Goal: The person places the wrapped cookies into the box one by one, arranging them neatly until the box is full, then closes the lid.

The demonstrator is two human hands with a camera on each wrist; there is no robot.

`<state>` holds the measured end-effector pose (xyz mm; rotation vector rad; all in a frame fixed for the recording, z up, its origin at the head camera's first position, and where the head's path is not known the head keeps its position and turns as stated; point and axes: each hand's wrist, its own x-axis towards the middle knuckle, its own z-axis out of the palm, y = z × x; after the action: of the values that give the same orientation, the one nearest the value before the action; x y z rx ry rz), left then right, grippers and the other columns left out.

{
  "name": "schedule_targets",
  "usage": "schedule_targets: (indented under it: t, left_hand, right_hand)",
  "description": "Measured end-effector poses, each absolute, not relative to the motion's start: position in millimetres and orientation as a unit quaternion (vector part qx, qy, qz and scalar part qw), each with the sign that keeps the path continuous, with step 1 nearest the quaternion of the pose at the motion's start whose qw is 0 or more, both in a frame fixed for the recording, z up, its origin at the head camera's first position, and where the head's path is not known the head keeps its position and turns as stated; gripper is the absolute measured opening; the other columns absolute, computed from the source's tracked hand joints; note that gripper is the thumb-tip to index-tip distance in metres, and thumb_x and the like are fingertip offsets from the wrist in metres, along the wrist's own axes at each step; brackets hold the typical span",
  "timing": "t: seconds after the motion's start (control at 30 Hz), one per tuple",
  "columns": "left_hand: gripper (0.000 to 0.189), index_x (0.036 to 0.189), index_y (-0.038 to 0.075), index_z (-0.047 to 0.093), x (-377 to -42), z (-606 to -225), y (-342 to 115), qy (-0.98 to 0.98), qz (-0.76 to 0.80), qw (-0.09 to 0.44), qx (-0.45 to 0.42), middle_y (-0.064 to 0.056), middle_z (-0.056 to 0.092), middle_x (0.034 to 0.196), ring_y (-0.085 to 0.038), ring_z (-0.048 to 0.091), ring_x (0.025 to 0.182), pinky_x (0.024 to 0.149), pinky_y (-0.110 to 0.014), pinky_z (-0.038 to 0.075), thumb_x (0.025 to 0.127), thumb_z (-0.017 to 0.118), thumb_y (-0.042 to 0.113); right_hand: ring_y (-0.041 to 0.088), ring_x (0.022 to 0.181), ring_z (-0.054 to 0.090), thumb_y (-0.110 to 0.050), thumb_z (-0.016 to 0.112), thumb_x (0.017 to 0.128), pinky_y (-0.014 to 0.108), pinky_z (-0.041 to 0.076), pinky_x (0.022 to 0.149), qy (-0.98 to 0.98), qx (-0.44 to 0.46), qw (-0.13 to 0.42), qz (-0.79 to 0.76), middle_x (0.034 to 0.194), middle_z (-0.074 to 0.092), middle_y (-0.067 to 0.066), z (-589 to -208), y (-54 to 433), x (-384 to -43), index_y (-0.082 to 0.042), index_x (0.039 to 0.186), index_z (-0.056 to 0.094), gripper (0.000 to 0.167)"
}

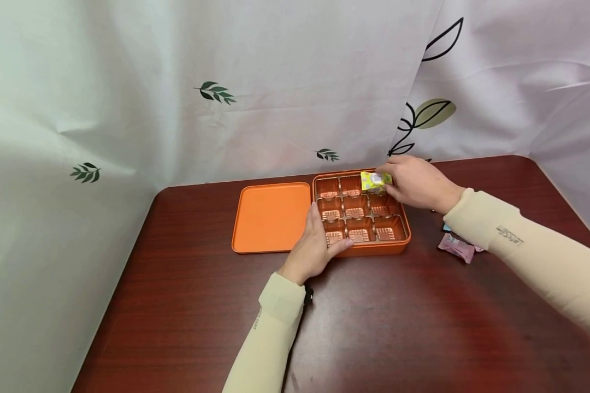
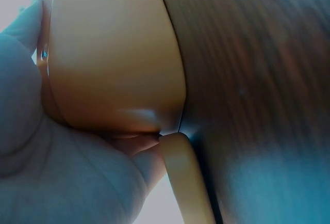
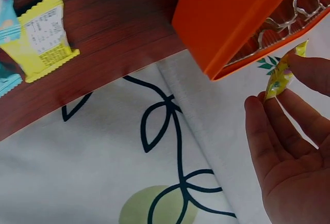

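An orange box (image 1: 373, 249) stands on the table, its copper-coloured insert (image 1: 356, 206) divided into several compartments. My left hand (image 1: 311, 248) rests at the box's front left corner, fingers straight along the left side and thumb on the front rim. Over the back right compartment, my right hand (image 1: 418, 181) pinches a small yellow wrapped candy (image 1: 372, 180) between thumb and fingers. The right wrist view shows that candy (image 3: 281, 77) held by its edge, close to the box wall (image 3: 216, 22).
A flat orange lid (image 1: 272, 218) lies against the box's left side. Right of the box is a pink wrapped candy (image 1: 456, 247), with others partly under the right sleeve. The right wrist view shows a yellow candy (image 3: 46, 38) beside blue ones. A curtain (image 1: 275, 109) hangs behind the table.
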<state>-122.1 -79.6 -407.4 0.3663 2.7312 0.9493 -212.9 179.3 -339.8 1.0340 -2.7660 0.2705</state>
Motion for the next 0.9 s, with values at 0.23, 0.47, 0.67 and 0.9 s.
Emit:
schedule_targets:
  t: [0.23, 0.47, 0.67, 0.9]
  left_hand:
    - [0.113, 0.159, 0.005, -0.016, -122.0, -407.4, -80.0, 0.93, 0.325, 0.116, 0.123, -0.02, -0.011, 0.166, -0.03, 0.015, 0.151, 0.113, -0.042, 0.036, 0.094, 0.057, 0.062]
    - [0.113, 0.158, 0.003, -0.016, -122.4, -406.8, -80.4, 0.93, 0.326, 0.113, 0.125, -0.021, -0.011, 0.166, -0.03, 0.015, 0.152, 0.114, -0.042, 0.034, 0.094, 0.057, 0.062]
    - [0.114, 0.158, 0.003, -0.016, -122.9, -407.1, -80.3, 0.931, 0.323, 0.11, 0.128, -0.022, -0.01, 0.166, -0.031, 0.015, 0.151, 0.115, -0.042, 0.032, 0.094, 0.057, 0.062]
    - [0.113, 0.159, 0.003, -0.015, -122.6, -406.8, -79.6, 0.929, 0.33, 0.111, 0.122, -0.021, -0.01, 0.166, -0.031, 0.018, 0.151, 0.114, -0.042, 0.034, 0.094, 0.06, 0.059]
  right_hand:
    - [0.035, 0.09, 0.068, -0.005, 0.071, 0.088, 0.051, 0.055, 0.078, -0.931, 0.347, 0.076, 0.086, 0.104, 0.068, 0.02, -340.8, 171.0, -217.1, 0.008, 0.114, 0.07, 0.029]
    - [0.034, 0.088, 0.067, -0.006, 0.074, 0.086, 0.049, 0.055, 0.078, -0.93, 0.349, 0.071, 0.089, 0.1, 0.068, 0.019, -340.5, 164.0, -220.7, 0.008, 0.112, 0.071, 0.03]
    - [0.034, 0.085, 0.066, -0.003, 0.072, 0.085, 0.05, 0.055, 0.076, -0.929, 0.352, 0.067, 0.095, 0.097, 0.067, 0.019, -339.0, 158.4, -224.1, 0.008, 0.11, 0.071, 0.028]
    - [0.036, 0.088, 0.067, -0.003, 0.071, 0.086, 0.051, 0.055, 0.079, -0.932, 0.348, 0.05, 0.089, 0.101, 0.068, 0.02, -340.5, 154.6, -228.7, 0.009, 0.111, 0.071, 0.029]
